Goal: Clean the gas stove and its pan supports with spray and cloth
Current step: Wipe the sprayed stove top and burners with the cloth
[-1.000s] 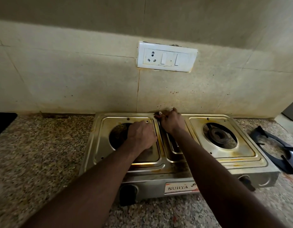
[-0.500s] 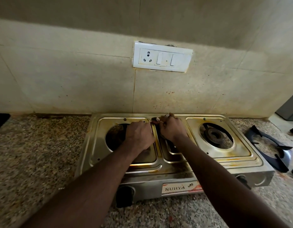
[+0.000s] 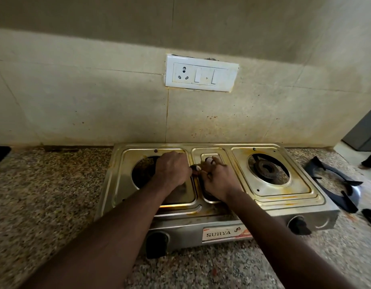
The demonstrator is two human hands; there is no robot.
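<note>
Pan support (image 3: 318,164) lies set aside on the counter (image 3: 357,247) well right of the right hand (image 3: 218,180), evidently baring the gas stove (image 3: 295,202) beneath both hands; left hand (image 3: 172,170) and right both curl knuckles-up, any contents undeterminable.

Faces a beige tiled wall (image 3: 76,105), flecked with small rusty spots near a vertical grout line. Carries a white switch plate (image 3: 201,73) with one three-pin socket and two rocker switches, grimy along its top edge. Turns to plain, darker painted wall (image 3: 180,17) above the tiles. Meets a speckled granite counter (image 3: 45,195) below, dim at left and brighter at right. Shows a grey panel (image 3: 364,130) at far right, pale floor (image 3: 347,151) beneath.
</note>
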